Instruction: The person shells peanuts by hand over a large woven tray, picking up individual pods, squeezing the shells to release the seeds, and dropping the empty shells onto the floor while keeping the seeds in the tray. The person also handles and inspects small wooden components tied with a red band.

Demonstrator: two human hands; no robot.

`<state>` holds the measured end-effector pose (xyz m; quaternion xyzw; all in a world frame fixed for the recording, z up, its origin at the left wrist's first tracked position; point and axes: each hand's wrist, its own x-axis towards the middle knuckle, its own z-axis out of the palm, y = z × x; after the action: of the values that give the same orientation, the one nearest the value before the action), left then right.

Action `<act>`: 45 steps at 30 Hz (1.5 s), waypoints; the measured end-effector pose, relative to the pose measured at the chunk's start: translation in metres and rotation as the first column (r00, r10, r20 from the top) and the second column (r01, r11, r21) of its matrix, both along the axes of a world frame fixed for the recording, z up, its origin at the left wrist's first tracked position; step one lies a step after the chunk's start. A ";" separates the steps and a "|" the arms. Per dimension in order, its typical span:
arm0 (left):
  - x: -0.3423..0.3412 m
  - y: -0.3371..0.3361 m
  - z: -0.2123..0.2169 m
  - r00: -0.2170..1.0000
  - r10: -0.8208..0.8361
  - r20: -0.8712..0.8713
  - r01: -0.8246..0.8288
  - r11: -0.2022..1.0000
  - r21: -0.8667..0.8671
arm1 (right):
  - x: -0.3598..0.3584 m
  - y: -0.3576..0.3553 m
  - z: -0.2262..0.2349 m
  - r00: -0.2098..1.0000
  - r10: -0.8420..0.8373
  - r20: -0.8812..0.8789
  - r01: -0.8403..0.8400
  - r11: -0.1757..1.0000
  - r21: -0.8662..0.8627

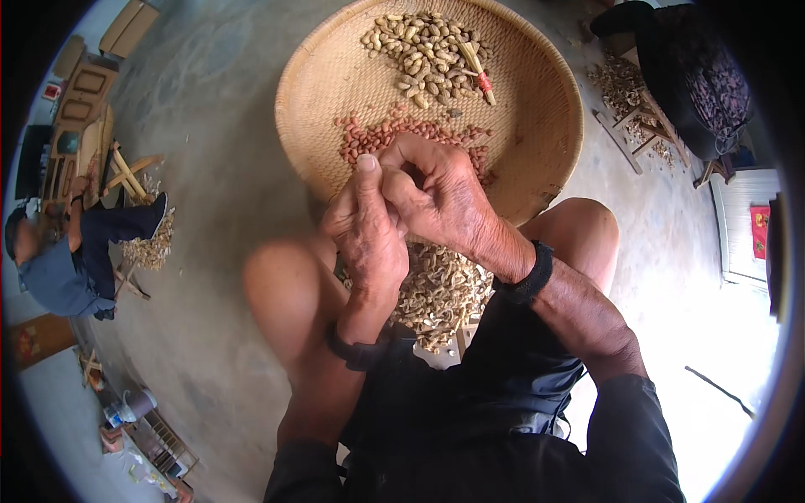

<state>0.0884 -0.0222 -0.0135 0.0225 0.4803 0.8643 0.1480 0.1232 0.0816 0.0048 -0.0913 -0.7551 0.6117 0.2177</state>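
Tan woven round basket [552, 109] | inside: beige unshelled peanuts [421, 59] far side, red-skinned kernels [387, 138] nearer | left hand [371, 235], right hand [453, 194] meet above near edge; fingers [423, 154] closed, cannot tell on what | probably shelling | next likely: drop kernels

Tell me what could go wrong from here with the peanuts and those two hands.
The left hand and right hand meet by the near side of the woven basket, close to the shell pile; anything dropped might get lost among the shells.

The red kernels and unshelled peanuts lie loose in one basket, so a jolt could mix them.

The right knee looks close to the basket, so shifting it might bump the rim.
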 end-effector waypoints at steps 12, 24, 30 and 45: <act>-0.013 -0.006 0.013 0.955 -0.213 0.204 0.192 0.974 0.117 | 0.004 0.011 0.027 0.946 0.319 0.051 -0.272 0.871 -0.410; -0.016 -0.011 0.017 0.955 -0.277 0.108 0.268 0.959 0.089 | 0.007 0.014 0.039 0.953 0.300 0.034 -0.272 0.903 -0.333; -0.014 -0.010 0.010 0.960 -0.263 0.099 0.248 0.958 0.141 | 0.006 0.012 0.034 0.964 0.265 0.022 -0.228 0.865 -0.448; -0.012 -0.002 0.000 0.962 -0.241 0.131 0.210 0.953 0.216 | 0.002 0.004 0.019 0.988 0.141 0.066 -0.095 0.882 -0.462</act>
<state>0.0762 -0.0239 -0.0137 0.0247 0.3720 0.8847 0.2800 0.1248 0.0857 0.0235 -0.1235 -0.6039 0.7790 0.1154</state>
